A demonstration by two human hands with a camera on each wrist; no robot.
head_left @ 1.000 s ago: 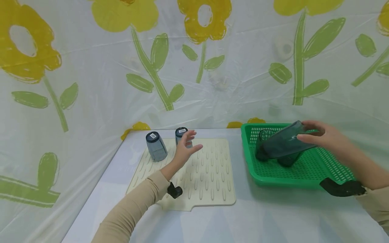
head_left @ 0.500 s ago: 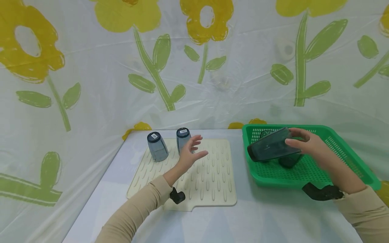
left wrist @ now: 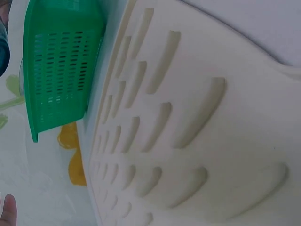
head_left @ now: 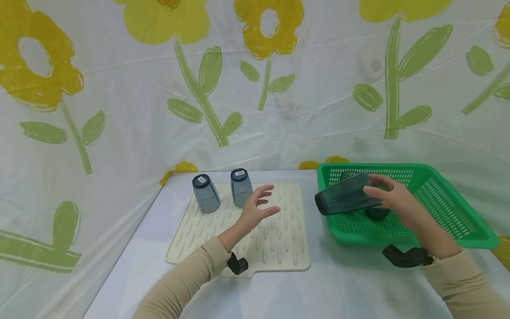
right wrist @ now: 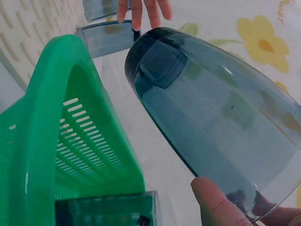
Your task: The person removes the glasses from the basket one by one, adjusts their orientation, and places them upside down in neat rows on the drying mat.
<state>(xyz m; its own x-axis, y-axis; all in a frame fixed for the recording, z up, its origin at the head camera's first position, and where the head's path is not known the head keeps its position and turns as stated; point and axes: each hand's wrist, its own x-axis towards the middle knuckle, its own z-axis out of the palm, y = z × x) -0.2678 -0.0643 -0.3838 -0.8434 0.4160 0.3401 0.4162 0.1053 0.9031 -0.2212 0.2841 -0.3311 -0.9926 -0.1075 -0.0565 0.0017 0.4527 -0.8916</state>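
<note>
Almost sideways, the held glass (head_left: 345, 195) points its base left.

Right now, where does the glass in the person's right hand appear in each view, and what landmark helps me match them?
Head: the glass is right of centre, tilted, its rim end in the right hand.
Left wrist: only a sliver of the glass shows, high on the left edge.
Right wrist: the glass looms large from centre to right edge, base toward upper left.
Shared landmark: the green basket, seen in all three.
</note>
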